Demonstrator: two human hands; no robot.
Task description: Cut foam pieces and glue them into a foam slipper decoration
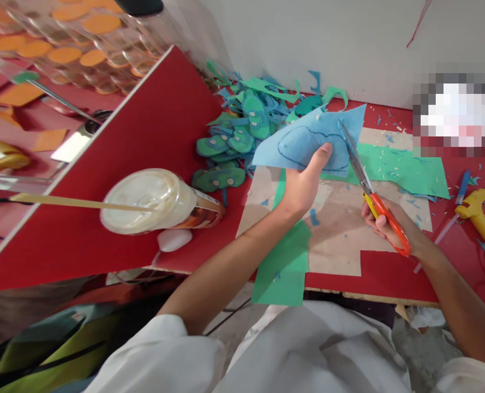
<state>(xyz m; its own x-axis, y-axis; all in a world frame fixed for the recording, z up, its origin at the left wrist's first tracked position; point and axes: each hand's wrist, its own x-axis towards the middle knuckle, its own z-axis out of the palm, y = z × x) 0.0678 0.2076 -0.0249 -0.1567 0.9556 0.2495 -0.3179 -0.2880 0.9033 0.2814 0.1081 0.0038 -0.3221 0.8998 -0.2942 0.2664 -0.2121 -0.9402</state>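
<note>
Scissors with red-orange and yellow handles and steel blades: which hand has them?

My right hand, with its fingers curled around the handles. The blades slant up and leftward against the right-hand part of a thin light-blue felt sheet that bears a dark curved outline.

Are they biting into it?

I can't tell from here.

And what holds that sheet?

My left hand. It grips the lower edge, thumb on top over the outline, keeping the sheet raised above a flat beige rectangular mat.

What lies around you?

Beyond my left hand, a heap of green and blue felt sandal shapes and scraps. A plastic cup with a yellowish straw is left of my left forearm; a yellow glue gun with a black cord lies to the right, on the red tabletop.
</note>
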